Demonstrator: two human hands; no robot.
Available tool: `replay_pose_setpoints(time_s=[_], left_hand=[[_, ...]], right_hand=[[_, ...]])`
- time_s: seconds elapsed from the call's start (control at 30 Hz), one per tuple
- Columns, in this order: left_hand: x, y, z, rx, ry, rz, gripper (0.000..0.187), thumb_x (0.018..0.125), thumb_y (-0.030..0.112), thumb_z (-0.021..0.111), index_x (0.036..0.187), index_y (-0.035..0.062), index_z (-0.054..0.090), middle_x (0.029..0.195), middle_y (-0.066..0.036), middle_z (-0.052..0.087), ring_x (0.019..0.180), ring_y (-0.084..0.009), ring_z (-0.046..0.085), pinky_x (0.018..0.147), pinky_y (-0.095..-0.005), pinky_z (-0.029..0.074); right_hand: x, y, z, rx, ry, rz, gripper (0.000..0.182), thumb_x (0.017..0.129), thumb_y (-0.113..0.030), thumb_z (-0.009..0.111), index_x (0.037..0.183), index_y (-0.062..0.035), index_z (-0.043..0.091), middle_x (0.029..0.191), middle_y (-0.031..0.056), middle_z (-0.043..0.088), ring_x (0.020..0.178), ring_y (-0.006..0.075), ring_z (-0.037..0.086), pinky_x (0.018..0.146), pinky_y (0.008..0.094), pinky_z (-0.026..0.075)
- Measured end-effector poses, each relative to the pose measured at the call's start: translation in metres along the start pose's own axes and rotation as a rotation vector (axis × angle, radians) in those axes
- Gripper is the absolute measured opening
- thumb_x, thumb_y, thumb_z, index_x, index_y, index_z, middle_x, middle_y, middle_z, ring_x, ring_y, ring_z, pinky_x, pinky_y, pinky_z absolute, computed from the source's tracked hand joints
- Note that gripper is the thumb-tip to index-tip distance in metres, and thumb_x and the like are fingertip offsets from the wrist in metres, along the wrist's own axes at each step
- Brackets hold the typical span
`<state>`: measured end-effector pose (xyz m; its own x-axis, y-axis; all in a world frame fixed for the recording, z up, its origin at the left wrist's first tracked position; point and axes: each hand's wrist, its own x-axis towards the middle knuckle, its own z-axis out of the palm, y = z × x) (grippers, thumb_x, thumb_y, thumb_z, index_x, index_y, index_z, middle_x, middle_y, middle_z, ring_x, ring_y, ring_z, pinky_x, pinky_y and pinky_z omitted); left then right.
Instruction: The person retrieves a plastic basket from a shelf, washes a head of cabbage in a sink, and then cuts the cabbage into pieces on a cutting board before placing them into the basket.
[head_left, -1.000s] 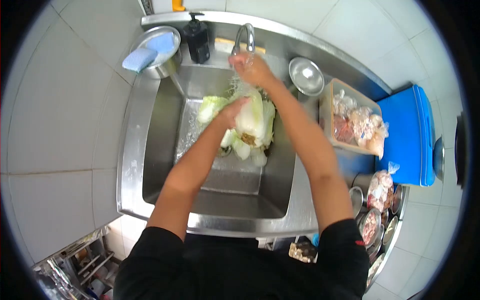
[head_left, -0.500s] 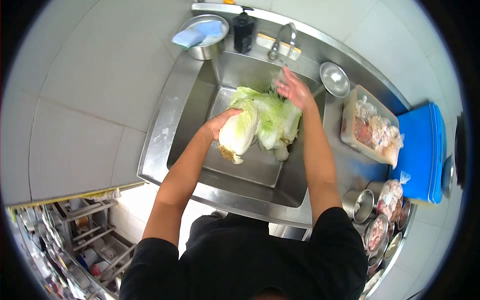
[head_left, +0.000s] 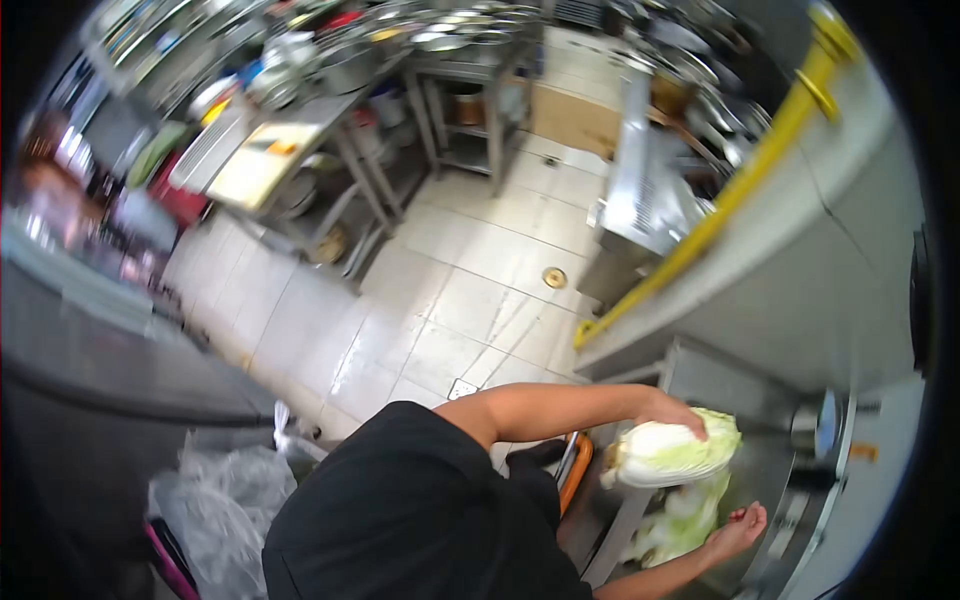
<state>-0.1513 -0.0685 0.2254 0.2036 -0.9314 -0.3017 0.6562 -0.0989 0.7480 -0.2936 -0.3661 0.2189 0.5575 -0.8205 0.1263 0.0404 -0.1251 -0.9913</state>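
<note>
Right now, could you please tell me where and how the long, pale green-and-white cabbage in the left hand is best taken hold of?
I would grip the cabbage around its thick white middle, fingers spread, from the long side opposite the left hand: its body is rounded, that flank is uncovered, and the frilly leaf end looks looser.

A working kitchen, with steel counters [head_left: 640, 170], stacked pans [head_left: 480, 30] and floor drains [head_left: 554, 277].
</note>
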Motion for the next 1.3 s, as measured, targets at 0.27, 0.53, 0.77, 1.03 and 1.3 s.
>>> replay_pose_setpoints(time_s=[0.27, 0.53, 0.77, 1.03, 1.3], left_hand=[[-0.339, -0.173, -0.029, -0.395, 0.735, 0.463, 0.054, 0.086, 0.041, 0.063, 0.126, 0.0052, 0.053, 0.11, -0.007, 0.061, 0.093, -0.0138, 0.059, 0.079, -0.0295, 0.049], [-0.489, -0.421, 0.054, -1.13, 1.232, 1.032, 0.046, 0.087, 0.032, 0.061, 0.117, -0.0018, 0.056, 0.1, -0.014, 0.067, 0.082, -0.0223, 0.068, 0.073, -0.0345, 0.057], [-0.493, -0.488, 0.141, -1.402, 1.574, 1.377, 0.05, 0.087, 0.038, 0.055, 0.119, -0.0002, 0.056, 0.106, -0.014, 0.066, 0.089, -0.0252, 0.067, 0.082, -0.037, 0.054], [-0.44, -0.492, 0.17, -1.853, 1.94, 1.588, 0.055, 0.084, 0.039, 0.057, 0.12, -0.0018, 0.054, 0.105, -0.016, 0.065, 0.088, -0.0248, 0.065, 0.081, -0.0362, 0.053], [-0.371, -0.442, 0.206, -2.432, 2.056, 1.471, 0.062, 0.077, 0.041, 0.059, 0.121, -0.0025, 0.053, 0.106, -0.018, 0.064, 0.091, -0.0303, 0.064, 0.083, -0.0396, 0.052]], right_hand=[[-0.197, 0.035, 0.271, -0.105, -0.782, 0.218, 0.023, 0.086, -0.008, 0.059, 0.108, -0.0072, 0.053, 0.079, 0.0015, 0.055, 0.059, 0.0085, 0.05, 0.05, 0.0223, 0.043], [-0.508, 0.051, 0.464, -0.164, -1.62, -0.059, 0.025, 0.079, -0.002, 0.06, 0.103, -0.0012, 0.053, 0.068, -0.0007, 0.051, 0.054, 0.0068, 0.048, 0.047, 0.0214, 0.04], [-0.709, -0.013, 0.585, 0.094, -2.047, -0.567, 0.017, 0.083, -0.011, 0.06, 0.096, -0.0009, 0.057, 0.073, 0.0058, 0.061, 0.063, 0.0113, 0.058, 0.055, 0.0252, 0.046], [-0.881, 0.156, 0.552, -0.951, -2.962, -0.442, 0.045, 0.09, -0.045, 0.054, 0.11, -0.0047, 0.058, 0.092, 0.0054, 0.061, 0.076, 0.014, 0.058, 0.063, 0.0283, 0.049], [-0.92, 0.299, 0.262, -0.938, -3.255, -0.421, 0.075, 0.081, -0.062, 0.056, 0.113, 0.0067, 0.056, 0.099, 0.0244, 0.064, 0.092, 0.0333, 0.063, 0.081, 0.0408, 0.049]])
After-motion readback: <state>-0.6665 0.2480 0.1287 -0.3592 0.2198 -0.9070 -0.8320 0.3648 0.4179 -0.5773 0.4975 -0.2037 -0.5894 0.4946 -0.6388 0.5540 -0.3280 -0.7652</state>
